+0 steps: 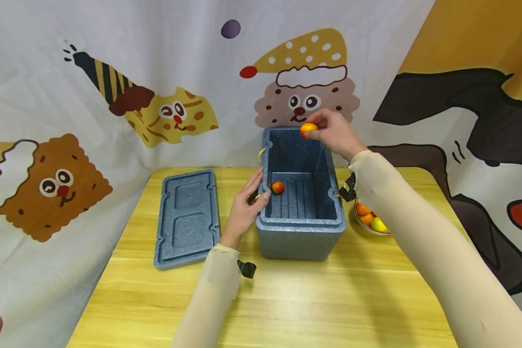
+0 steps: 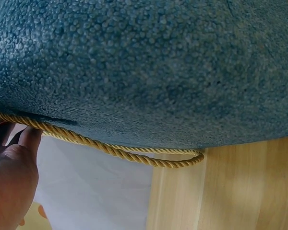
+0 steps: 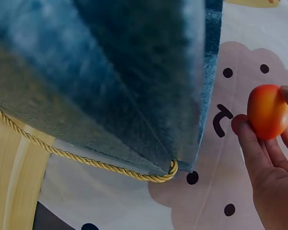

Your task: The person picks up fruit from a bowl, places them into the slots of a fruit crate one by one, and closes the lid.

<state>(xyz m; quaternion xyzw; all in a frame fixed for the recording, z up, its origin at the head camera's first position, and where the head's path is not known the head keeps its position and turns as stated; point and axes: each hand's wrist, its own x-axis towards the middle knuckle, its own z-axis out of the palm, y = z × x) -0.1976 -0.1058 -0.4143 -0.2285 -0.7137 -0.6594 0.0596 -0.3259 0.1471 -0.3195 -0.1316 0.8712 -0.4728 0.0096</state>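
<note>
Table (image 1: pixel 287 309): your wooden tabletop carried everything, with a cartoon backdrop behind it.
Foam box (image 1: pixel 302 237): the blue cooler stood open mid-table, with 1 orange-red fruit (image 1: pixel 278 187) already on its ribbed floor.
Lid (image 1: pixel 187 217): it lay flat, left of the box and apart from it.
Bowl (image 1: pixel 371 218): more fruit sat in it, just right of the box.
Left hand (image 1: pixel 245 208): your fingers were straight against the box's left wall, gripping nothing.
Right hand (image 1: pixel 337 133): your fingertips pinched 1 small peach (image 1: pixel 308 129) over the far rim.
Risk: released there, it could probably strike the rim and roll off behind.
</note>
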